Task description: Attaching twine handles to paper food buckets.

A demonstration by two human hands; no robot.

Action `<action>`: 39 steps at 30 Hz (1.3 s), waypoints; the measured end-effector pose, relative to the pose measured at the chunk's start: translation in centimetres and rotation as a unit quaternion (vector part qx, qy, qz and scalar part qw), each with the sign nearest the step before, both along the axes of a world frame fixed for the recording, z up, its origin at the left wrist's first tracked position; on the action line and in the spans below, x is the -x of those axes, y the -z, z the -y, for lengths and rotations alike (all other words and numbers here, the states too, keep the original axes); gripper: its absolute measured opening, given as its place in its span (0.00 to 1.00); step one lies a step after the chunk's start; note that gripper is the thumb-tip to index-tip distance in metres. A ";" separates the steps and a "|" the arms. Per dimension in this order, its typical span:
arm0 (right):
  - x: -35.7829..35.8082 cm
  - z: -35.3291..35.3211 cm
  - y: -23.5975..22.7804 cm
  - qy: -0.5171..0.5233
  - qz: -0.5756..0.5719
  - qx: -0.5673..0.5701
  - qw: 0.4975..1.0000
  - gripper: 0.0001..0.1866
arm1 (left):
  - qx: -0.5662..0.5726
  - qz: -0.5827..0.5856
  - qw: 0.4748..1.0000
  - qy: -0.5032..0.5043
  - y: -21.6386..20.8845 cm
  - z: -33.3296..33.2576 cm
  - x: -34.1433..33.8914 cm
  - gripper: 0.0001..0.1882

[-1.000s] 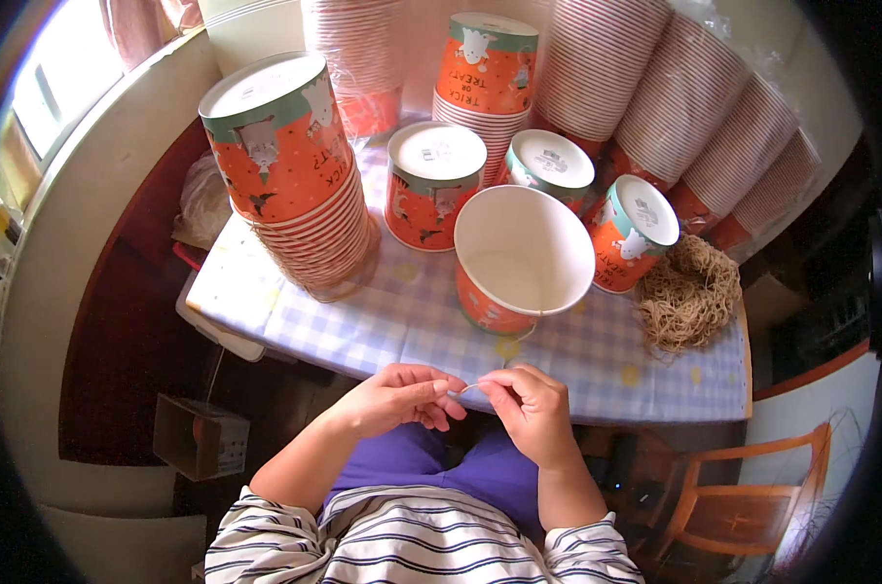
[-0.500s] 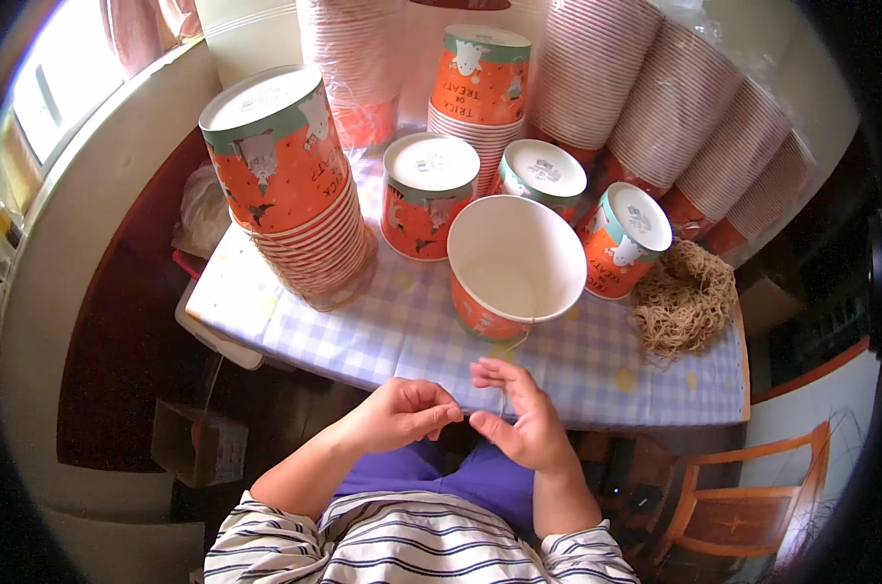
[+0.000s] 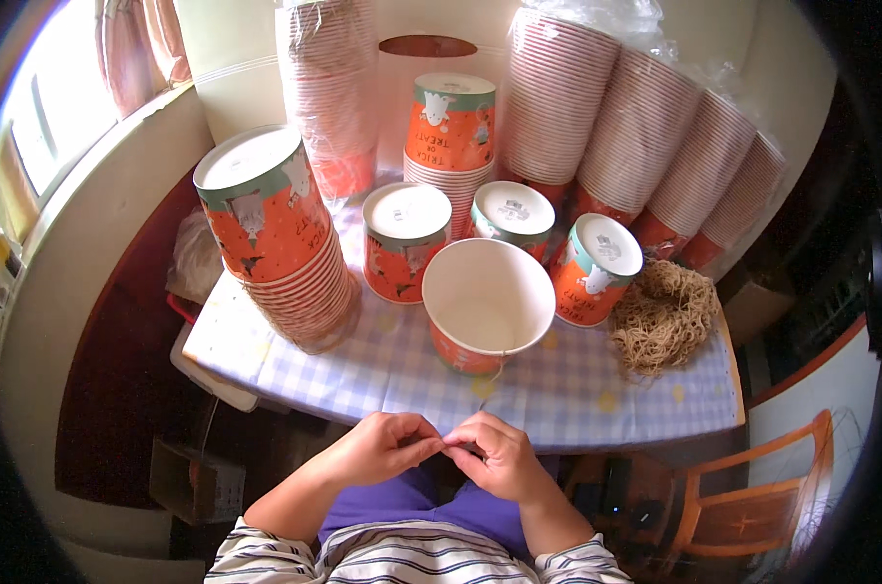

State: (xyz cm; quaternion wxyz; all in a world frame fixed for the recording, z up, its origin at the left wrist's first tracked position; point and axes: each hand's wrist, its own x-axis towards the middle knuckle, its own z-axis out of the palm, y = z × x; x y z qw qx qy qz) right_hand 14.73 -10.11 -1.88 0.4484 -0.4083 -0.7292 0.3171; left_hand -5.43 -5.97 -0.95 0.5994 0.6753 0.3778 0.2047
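Note:
My left hand (image 3: 394, 448) and my right hand (image 3: 497, 456) meet fingertip to fingertip in front of the table edge, just above my lap. Both are closed in a pinch on a thin string, whose part between the fingers is barely visible. This string (image 3: 500, 369) hangs from the near rim of an open paper bucket (image 3: 488, 297), white inside and orange outside, and leads down toward my hands. The bucket stands upright on the table, a little beyond my hands.
Upside-down orange buckets (image 3: 407, 248) stand around the open one on the checked tablecloth (image 3: 383, 380). A tall bucket stack (image 3: 266, 224) rises at the left. Wrapped stacks (image 3: 563, 97) line the back. Tangled tan twine (image 3: 665, 316) lies at the right, above a wooden chair (image 3: 753, 496).
My right hand has closed from spread fingers into a pinch and moved left to meet the left hand. The view has tilted up, so the table sits lower in the picture.

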 end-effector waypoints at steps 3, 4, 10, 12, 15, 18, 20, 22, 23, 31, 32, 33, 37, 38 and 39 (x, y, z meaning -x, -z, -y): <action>-0.2 -0.3 0.1 0.003 0.014 -0.065 0.998 0.10 | -0.024 -0.002 1.000 0.005 -0.2 -0.3 -0.1 0.09; -0.2 -0.3 0.1 0.005 0.014 -0.066 0.998 0.10 | -0.030 -0.004 1.000 0.004 -0.3 -0.3 -0.2 0.09; 0.1 -0.6 0.4 0.034 0.043 -0.120 0.991 0.11 | -0.162 -0.024 0.986 0.018 -1.2 -0.5 -0.1 0.07; 0.2 -0.5 0.2 0.042 0.049 -0.146 0.987 0.10 | -0.232 -0.008 0.972 0.030 -1.4 -0.7 -0.2 0.06; 0.1 -0.3 -0.2 0.052 0.043 -0.163 0.984 0.10 | -0.354 0.012 0.934 0.054 -1.8 -1.0 -0.6 0.05; -0.2 -0.1 0.0 0.051 0.049 -0.179 0.981 0.09 | -0.433 0.016 0.898 0.072 -2.4 -1.2 -0.9 0.05; -0.2 -0.1 -0.1 0.055 0.045 -0.190 0.979 0.09 | -0.460 0.017 0.884 0.079 -2.6 -1.3 -1.0 0.06; -0.1 0.0 -0.4 0.057 0.041 -0.201 0.977 0.09 | -0.495 0.013 0.864 0.086 -2.7 -1.5 -1.0 0.06; -0.1 -0.1 -0.5 0.058 0.044 -0.210 0.975 0.10 | -0.496 0.013 0.864 0.086 -2.8 -1.6 -1.0 0.06; -2.1 -2.6 -3.7 0.087 0.133 -0.234 0.959 0.09 | -0.439 0.041 0.895 0.071 -5.1 -5.0 -1.3 0.05; -3.1 -3.7 -4.3 0.126 0.127 -0.232 0.956 0.08 | -0.423 0.029 0.904 0.049 -6.2 -6.1 -2.0 0.05; -4.0 -4.9 -4.9 0.162 0.119 -0.233 0.951 0.07 | -0.454 0.009 0.890 0.039 -6.6 -8.0 -2.4 0.05; -7.3 -10.6 -5.2 0.256 0.139 -0.169 0.942 0.04 | -0.492 -0.060 0.866 -0.062 -7.1 -14.2 -5.3 0.12; -7.9 -11.6 -5.0 0.267 0.124 -0.122 0.948 0.04 | -0.523 -0.076 0.847 -0.055 -6.2 -16.1 -6.4 0.14; -8.2 -12.5 -4.9 0.258 0.146 -0.101 0.950 0.04 | -0.553 -0.097 0.826 -0.053 -5.4 -17.7 -7.0 0.15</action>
